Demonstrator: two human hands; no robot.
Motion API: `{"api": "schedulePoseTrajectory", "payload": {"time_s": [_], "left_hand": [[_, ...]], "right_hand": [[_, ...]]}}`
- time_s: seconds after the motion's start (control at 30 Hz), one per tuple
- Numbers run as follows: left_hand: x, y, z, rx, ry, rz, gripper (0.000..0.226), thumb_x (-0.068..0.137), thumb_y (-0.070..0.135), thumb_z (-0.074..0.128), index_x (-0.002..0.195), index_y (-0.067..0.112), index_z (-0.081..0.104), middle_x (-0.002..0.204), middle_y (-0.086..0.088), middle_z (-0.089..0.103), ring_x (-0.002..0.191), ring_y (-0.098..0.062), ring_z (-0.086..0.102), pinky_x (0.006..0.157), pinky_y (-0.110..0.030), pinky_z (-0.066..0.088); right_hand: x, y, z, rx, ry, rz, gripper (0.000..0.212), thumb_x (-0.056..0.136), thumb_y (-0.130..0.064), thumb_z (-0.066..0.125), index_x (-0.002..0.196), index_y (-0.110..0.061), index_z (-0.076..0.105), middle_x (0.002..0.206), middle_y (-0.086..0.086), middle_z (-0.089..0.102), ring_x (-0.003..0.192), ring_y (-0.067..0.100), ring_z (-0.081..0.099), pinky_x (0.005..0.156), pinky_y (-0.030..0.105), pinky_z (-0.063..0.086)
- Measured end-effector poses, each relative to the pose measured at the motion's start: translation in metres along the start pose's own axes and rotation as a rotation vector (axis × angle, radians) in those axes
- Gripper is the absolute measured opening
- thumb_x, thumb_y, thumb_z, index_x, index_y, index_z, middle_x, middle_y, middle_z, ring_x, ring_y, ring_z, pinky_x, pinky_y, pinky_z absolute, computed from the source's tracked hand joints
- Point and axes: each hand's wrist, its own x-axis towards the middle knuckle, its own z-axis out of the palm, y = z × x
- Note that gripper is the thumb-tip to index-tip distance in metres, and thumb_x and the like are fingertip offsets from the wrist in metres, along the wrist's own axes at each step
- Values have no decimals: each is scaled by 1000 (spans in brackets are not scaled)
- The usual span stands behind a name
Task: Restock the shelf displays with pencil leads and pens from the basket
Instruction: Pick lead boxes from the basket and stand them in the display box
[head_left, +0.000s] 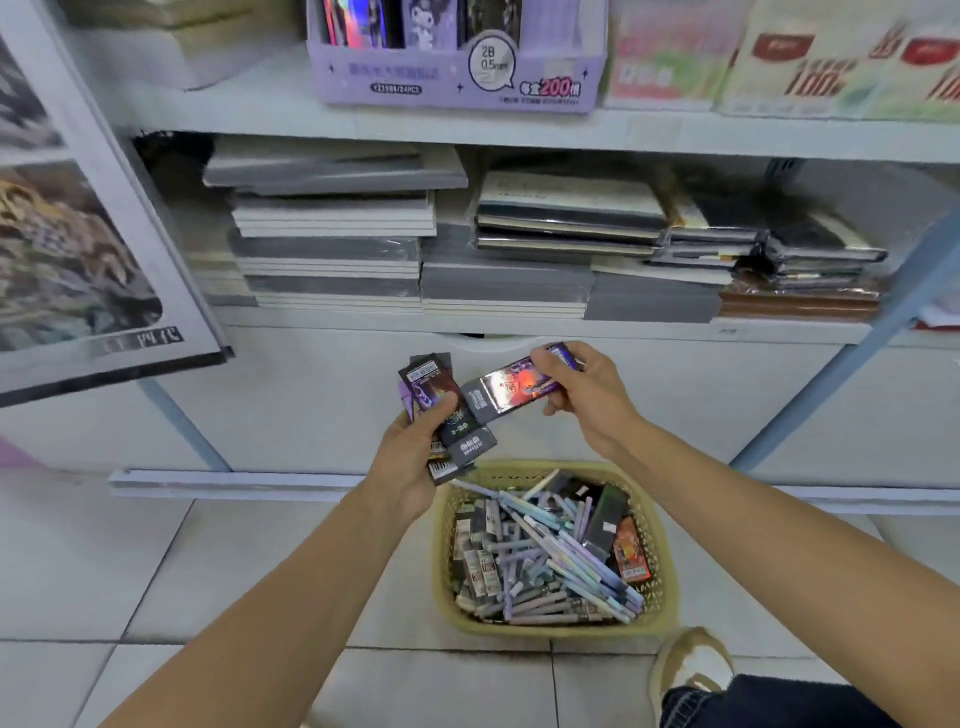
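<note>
Yellow plastic basket (660, 613) sits on the tiled floor, full of pens (550, 561). Above it, the left hand (410, 457) clasps a stack of lead packs (441, 415); the right hand (582, 395) pinches one glossy pack (511, 387).

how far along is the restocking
Early on. The purple lead display box on the shelf already holds some packs. The left hand grips several dark lead packs; the right hand holds one more. The yellow woven basket remains full.

Your forearms are bare, no sleeves; lower right of frame shows dark denim jeans (779, 706) and a tan shoe (693, 662).
</note>
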Motion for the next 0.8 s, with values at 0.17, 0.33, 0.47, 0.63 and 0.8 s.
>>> {"api": "schedulePoseTrajectory", "payload": {"time_s": [0.17, 0.33, 0.47, 0.63, 0.8], "left_hand": [[-16, 34, 5, -33, 49, 115, 11, 90, 26, 66, 96, 18, 64, 82, -3, 71, 61, -17, 68, 45, -29, 54], [-29, 63, 11, -14, 114, 270, 16, 92, 25, 64, 104, 14, 62, 88, -6, 70, 65, -19, 68, 49, -30, 56], [-39, 90, 21, 105, 69, 390, 24, 91, 21, 66, 111, 9, 62, 96, -10, 72, 75, -22, 70, 61, -32, 57], [-54, 145, 36, 252, -49, 532, 22, 88, 18, 69, 109, 10, 66, 94, -6, 75, 82, -22, 71, 69, -33, 58], [-73, 198, 61, 310, -127, 613, 33, 86, 22, 70, 116, 8, 63, 103, -10, 74, 86, -22, 72, 72, -33, 59]], "right_hand": [[-14, -18, 19, 30, -132, 37, 35, 79, -22, 75, 93, -9, 45, 92, 21, 70, 64, 31, 70, 56, 29, 58], [-28, -39, 38, -191, -351, -27, 40, 78, -26, 75, 109, -16, 52, 92, 15, 74, 79, 21, 70, 70, 27, 50], [-34, -66, 56, -246, -497, -114, 61, 90, -7, 65, 142, -25, 38, 104, 15, 72, 89, 20, 70, 75, 27, 55], [-37, -116, 70, -260, -536, -263, 71, 92, 1, 60, 146, -33, 30, 117, 20, 65, 95, 20, 65, 76, 27, 56], [-33, -188, 75, -311, -497, -394, 38, 93, -9, 61, 126, -24, 48, 108, 21, 68, 90, 27, 69, 80, 42, 57]]}}
